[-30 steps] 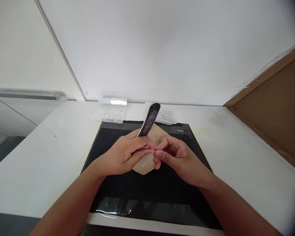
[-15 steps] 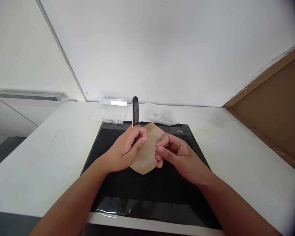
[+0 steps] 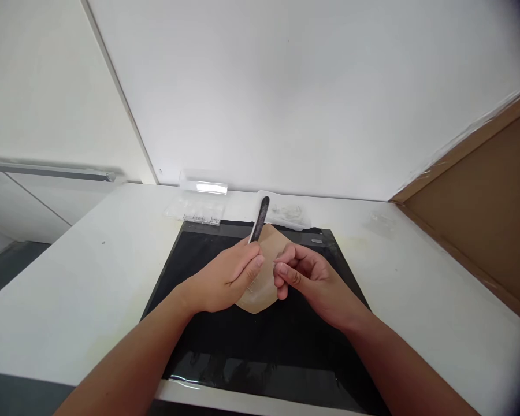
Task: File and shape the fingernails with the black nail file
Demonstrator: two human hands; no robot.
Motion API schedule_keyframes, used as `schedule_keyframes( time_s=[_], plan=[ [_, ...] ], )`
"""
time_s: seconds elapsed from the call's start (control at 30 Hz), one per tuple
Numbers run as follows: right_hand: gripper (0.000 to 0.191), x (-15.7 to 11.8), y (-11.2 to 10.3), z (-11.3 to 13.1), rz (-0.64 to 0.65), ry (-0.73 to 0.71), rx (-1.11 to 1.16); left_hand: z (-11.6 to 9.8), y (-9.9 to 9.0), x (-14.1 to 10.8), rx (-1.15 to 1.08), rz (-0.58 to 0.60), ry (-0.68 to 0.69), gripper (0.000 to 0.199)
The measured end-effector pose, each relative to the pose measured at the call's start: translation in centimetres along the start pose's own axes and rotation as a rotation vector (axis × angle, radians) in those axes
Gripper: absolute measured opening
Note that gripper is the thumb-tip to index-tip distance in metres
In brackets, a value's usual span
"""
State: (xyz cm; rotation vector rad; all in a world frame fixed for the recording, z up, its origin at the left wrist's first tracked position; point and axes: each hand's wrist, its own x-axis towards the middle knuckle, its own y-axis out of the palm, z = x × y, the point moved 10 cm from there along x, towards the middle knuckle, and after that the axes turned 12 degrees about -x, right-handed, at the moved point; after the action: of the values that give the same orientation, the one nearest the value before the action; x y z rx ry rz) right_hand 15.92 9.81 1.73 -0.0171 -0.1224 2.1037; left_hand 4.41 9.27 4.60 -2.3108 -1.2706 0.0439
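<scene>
White wall (image 3: 286,115) behind, white worktop (image 3: 69,289) below, black mat (image 3: 242,346) on it with a tan sheet (image 3: 268,292) on top. Main change: 1.0 s ago the 2 hands met at the fingertips; now they're apart, small gap over the sheet. Gap looks narrower than 0.5 s ago, left hand (image 3: 225,280) having come back toward the right hand (image 3: 316,283).

Dark strip (image 3: 260,221), pale along 1 edge, sticks up out of the left hand, tilted to the person's right. It was near upright 0.5 s ago, and 1.0 s ago showed more of its broad face. Left fingers curled and pressed together round its lower end, thumb closed against them. Right thumb and index pinched; a tiny pale bit (image 3: 274,264) seems to be at the tips, too small to name. So contact between the hands looks broken off, strip clear of the right fingers.

Few thin clear marks or pieces on the sheet, unclear which. Behind the mat: clear compartment box (image 3: 202,220), lid up, and beside it a whitish tray (image 3: 302,227) with small clear pieces.
</scene>
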Motion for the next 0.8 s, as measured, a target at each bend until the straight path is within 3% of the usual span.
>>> schedule_keyframes(
  time_s=[0.1, 0.23, 0.47, 0.8],
  plan=[
    [0.020, 0.0, 0.0, 0.1, -0.011, 0.000, -0.029, -0.3, 0.0, 0.2, 0.048, -0.014, 0.069, 0.032],
    [0.021, 0.1, -0.4, 0.0, -0.055, 0.003, -0.065, -1.1, -1.0, 0.3, 0.070, -0.137, 0.197, 0.026],
    [0.023, 0.2, -1.4, 0.0, -0.151, -0.022, -0.142, -0.9, -2.5, 0.0, 0.029, -0.293, 0.231, 0.014],
    [0.027, 0.2, -2.9, -0.4, -0.255, -0.054, -0.296, -0.2, -2.2, 0.1, 0.126, -0.243, 0.205, 0.018]
  ],
)
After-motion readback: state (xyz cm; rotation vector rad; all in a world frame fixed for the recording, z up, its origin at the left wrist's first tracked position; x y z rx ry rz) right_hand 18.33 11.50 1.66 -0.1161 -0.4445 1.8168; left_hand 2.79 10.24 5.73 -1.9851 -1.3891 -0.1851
